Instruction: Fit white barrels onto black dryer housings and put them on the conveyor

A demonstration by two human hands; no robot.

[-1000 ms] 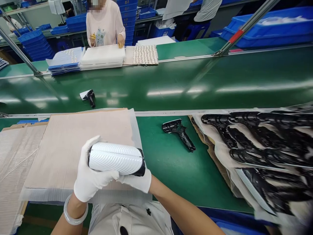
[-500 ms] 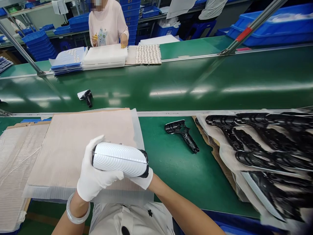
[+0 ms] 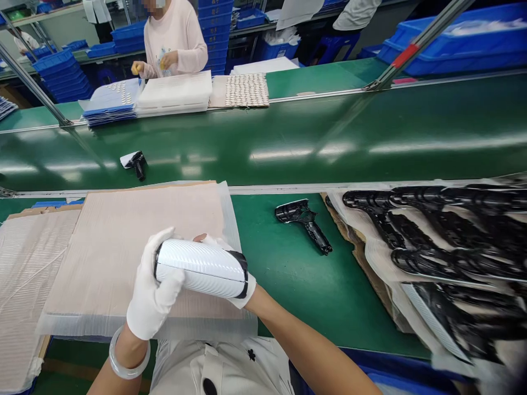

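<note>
Both my hands wear white gloves and hold a white ribbed hair dryer shell [image 3: 201, 267] with black ends, lying sideways above the padded sheet [image 3: 152, 211]. My left hand [image 3: 153, 293] wraps around its left end, thumb across the front. My right hand [image 3: 246, 293] grips it from behind at the right end. Most of that hand is hidden by the shell, with fingertips showing over the top edge. To the right, a black hair dryer half shell [image 3: 304, 222] with its handle lies on the green table [image 3: 284, 296].
Several black shells [image 3: 436, 258] lie in rows on a foam-covered board at right. Another padded sheet [image 3: 33, 263] is at left. Beyond a rail, a white-and-black shell [image 3: 135, 163] rests on the green conveyor [image 3: 230, 148]. A co-worker [image 3: 175, 44] stands across, behind white sheets [image 3: 175, 90].
The shell has rolled slightly in my hands. My left thumb has drawn back leftward, and right fingertips now show above it. The shell on the conveyor has shifted left; the co-worker's hands have lifted.
</note>
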